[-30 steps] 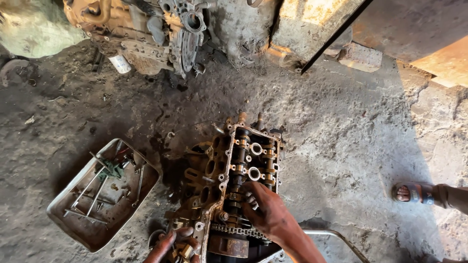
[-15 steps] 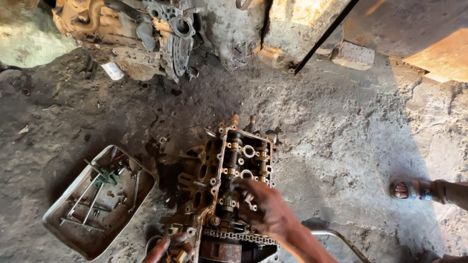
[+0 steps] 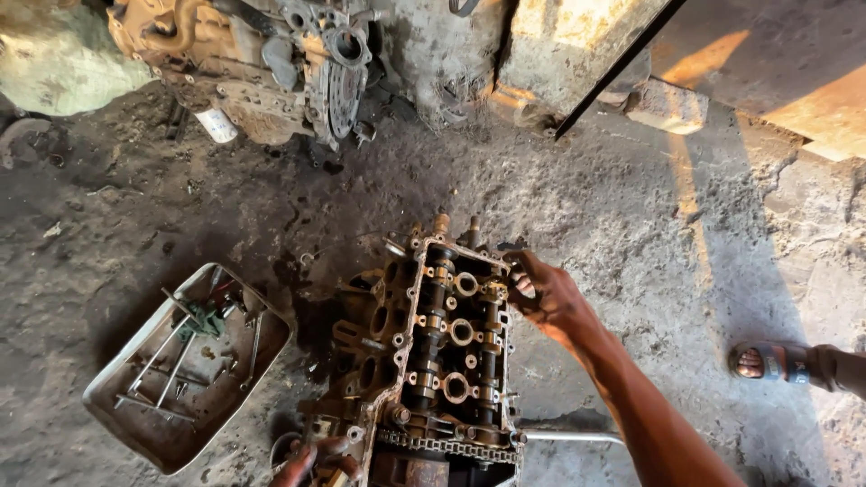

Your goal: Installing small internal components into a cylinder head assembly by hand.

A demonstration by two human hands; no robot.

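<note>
The engine head [image 3: 442, 352] sits on the dirty floor [image 3: 631, 225], open side up, so you can see the round holes & metal rods inside. A chain [image 3: 446, 445] runs across its near end.

The right hand [image 3: 546, 298] is on the far right corner of the engine head. Its fingers [image 3: 521, 281] are bent over the rim & seem to grip that edge, prob to keep the heavy part steady or tip it. They are curled, not spread out. Can't tell if there is a small thing pinched under them.

The left hand [image 3: 302, 462] is low down, at the near left corner by the chain. Only a bit of it shows, so can't tell if it is closed on something or just pressing there. With 1 hand at each far-apart corner, the big part is held from 2 sides so it won't rock.

A grey tray [image 3: 135, 424] lies just left of the engine head, w/ long bolts [image 3: 167, 361] in it, close by so small bits don't get lost in the dirt.

A 2nd big engine block [image 3: 262, 63] rests up by the wall, well apart. Someone else's foot in a sandal [image 3: 767, 362] is off to the right, not touching anything here
</note>
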